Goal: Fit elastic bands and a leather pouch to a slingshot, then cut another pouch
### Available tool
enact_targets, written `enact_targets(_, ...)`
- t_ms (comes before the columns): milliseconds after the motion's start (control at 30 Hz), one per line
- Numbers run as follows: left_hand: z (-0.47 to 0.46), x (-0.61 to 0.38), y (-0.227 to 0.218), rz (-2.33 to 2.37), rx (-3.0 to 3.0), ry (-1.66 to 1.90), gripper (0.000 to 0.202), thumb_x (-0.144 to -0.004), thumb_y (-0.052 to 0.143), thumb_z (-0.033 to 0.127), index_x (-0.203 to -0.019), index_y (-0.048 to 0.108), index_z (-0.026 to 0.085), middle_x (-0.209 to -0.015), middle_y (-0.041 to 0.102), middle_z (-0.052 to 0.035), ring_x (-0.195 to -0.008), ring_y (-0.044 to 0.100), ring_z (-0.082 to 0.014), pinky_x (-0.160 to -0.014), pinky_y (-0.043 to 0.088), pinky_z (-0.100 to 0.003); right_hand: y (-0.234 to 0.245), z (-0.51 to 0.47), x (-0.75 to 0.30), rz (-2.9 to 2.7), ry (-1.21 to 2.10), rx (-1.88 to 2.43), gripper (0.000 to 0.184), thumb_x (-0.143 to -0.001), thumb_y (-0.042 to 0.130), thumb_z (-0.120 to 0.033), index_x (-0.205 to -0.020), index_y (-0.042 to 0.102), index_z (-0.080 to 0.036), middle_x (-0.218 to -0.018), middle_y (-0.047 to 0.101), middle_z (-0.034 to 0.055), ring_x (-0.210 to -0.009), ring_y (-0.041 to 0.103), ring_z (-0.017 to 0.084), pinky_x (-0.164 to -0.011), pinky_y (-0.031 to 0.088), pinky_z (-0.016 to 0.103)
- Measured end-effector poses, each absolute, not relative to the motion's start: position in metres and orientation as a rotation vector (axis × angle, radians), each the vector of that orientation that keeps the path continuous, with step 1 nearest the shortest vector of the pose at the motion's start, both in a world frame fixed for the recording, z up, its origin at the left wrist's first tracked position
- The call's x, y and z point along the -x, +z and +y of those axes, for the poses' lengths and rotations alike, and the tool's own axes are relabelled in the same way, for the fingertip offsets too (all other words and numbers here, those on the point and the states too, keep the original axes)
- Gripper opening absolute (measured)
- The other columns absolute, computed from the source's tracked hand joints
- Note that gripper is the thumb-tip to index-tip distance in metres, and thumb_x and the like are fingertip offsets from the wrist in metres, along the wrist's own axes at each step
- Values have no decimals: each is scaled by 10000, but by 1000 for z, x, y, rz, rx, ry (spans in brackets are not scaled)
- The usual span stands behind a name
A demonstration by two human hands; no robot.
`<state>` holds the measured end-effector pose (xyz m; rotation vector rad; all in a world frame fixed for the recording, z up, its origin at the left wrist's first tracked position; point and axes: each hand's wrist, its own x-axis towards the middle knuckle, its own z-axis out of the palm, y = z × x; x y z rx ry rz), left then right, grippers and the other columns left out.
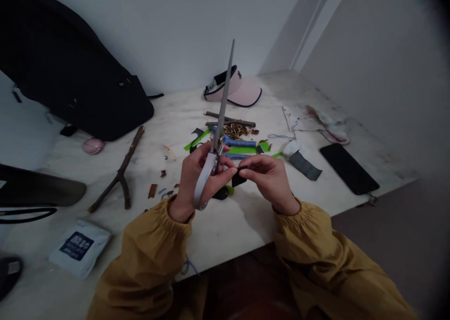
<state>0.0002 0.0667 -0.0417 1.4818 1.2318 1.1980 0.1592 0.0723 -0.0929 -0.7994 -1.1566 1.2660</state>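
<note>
A pair of scissors (225, 95) with pale grey handles lies in my left hand (190, 177), its blades pointing up and away. The thumb and fingers of that same hand also pinch one end of a small black strip (242, 168). At the strip's other end, my right hand (274, 177) is closed in a pinch. Just beyond my fingers lies a forked piece wrapped in blue (242, 142), over bright green strips (242, 150). A dark grey fabric strip (305, 165) rests to the right of my hands.
Behind the blue piece are brown shavings (237, 132) and a thin stick (232, 119). A pink visor (244, 92) stands near the wall. Leftward are a forked stick (121, 174), a wipes packet (79, 249) and a black bag (80, 66). A phone (348, 168) lies right.
</note>
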Motion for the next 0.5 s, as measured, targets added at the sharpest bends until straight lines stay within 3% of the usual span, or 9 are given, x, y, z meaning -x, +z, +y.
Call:
enact_targets(267, 63, -6, -40, 1222, -1440, 1261, 366, -616, 750, 161, -931, 569, 204, -664, 654, 49, -502, 483, -67, -499, 444, -188, -100, 70, -148, -945, 1486, 690, 192, -619, 831, -317, -761, 722, -248, -714, 711, -38, -609, 638, 89, -572, 537, 222)
enact_targets(500, 65, -6, -42, 1209, -1505, 1259, 364, -590, 757, 134, -914, 598, 181, -649, 675, 47, -471, 475, -51, -476, 442, -163, -100, 60, -151, -1016, 1075, 775, 154, -654, 799, -156, -748, 750, -267, -771, 743, -27, -741, 677, 113, -698, 564, 241)
